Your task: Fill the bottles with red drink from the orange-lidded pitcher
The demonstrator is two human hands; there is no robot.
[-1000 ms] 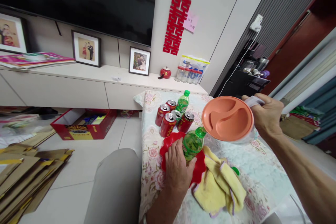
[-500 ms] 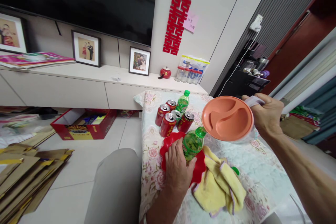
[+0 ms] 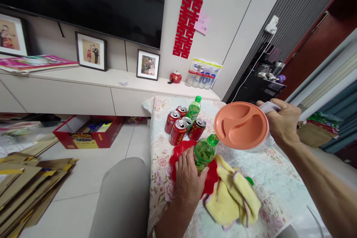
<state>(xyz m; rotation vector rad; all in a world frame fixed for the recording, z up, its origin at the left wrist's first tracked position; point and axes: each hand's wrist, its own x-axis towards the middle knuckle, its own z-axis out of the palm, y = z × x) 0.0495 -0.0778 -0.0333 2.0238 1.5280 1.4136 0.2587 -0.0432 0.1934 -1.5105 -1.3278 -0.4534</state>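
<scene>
My right hand (image 3: 283,121) is closed round the pale handle of a clear pitcher with an orange lid (image 3: 241,125). The pitcher is tilted so that its lid faces me, its left edge close to the mouth of a green plastic bottle (image 3: 205,152). My left hand (image 3: 188,174) wraps round that bottle, which stands in a red scalloped plate (image 3: 178,152). Whether liquid flows between them I cannot tell. Beside the plate lie a crumpled yellow cloth (image 3: 232,197) and a green bottle cap (image 3: 249,181).
Behind the plate stand several red drink cans (image 3: 178,132) and another green bottle (image 3: 194,108), on a floral tablecloth (image 3: 163,186). A low white cabinet (image 3: 134,102) bears picture frames and jars. An open red box (image 3: 86,134) and flattened cardboard (image 3: 28,186) lie on the floor.
</scene>
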